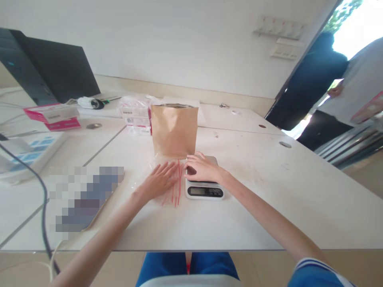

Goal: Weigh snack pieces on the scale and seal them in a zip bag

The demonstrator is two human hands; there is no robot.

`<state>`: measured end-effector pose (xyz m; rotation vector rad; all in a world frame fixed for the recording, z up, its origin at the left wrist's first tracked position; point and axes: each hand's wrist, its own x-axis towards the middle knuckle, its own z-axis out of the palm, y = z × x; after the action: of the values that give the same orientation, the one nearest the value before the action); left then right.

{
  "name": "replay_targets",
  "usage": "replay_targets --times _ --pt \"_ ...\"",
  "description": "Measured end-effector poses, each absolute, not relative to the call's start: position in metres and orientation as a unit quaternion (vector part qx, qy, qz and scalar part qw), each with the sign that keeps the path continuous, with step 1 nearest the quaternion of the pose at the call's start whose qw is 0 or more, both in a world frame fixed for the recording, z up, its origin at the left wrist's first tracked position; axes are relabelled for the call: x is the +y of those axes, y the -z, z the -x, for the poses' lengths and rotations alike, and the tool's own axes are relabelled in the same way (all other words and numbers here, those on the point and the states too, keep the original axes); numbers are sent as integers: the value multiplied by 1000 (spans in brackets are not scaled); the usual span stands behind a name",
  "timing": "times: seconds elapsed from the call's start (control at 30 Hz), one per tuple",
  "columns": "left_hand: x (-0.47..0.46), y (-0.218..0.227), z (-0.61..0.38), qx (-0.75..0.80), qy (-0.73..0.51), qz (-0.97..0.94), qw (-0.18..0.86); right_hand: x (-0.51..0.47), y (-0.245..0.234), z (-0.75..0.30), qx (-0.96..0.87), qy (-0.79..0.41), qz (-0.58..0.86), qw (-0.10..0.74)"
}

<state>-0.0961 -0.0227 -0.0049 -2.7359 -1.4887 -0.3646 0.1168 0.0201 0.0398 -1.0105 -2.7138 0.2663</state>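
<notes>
Blue-trousered knees fill the lower edge, and two bare forearms reach away from them across the table. Left hand lies flat, fingers spread wide, pressing on a stack of clear plastic bags with red zip strips; it holds nothing. Right hand rests loosely curled on the platform of a small digital kitchen scale, just beside the bags — whether it pinches a bag edge cannot be told. Directly behind both hands stands a brown kraft paper pouch, upright with its mouth open.

Risk, as a judgement: the slick bags could slide or fan out under the left palm, and a nudge from the right wrist could shift the scale or tip the pouch.

Surface — a white desk, lightly smudged, with cable grommets. Pink boxes and a dark monitor sit at left; a pale wall runs behind. Another person stands at the bright doorway on the right.
</notes>
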Motion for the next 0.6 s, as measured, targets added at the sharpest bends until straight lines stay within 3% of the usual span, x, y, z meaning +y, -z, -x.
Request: replay_targets --times 0.17,0.3,0.47,0.53,0.6 --pt "-17 28 106 -440 94 892 36 13 -39 -129 -928 -116 337 106" --pt "-17 23 106 -430 105 895 56 -1 -35 -147 -912 -87 338 214" --pt "-21 -5 91 -493 130 857 79 7 -11 -206 -806 -12 492 329" --pt "-19 -15 88 -499 148 853 32 16 2 -231 -778 -26 539 322" --pt "-13 -21 87 -491 198 844 -86 25 14 -249 -761 -38 563 320"
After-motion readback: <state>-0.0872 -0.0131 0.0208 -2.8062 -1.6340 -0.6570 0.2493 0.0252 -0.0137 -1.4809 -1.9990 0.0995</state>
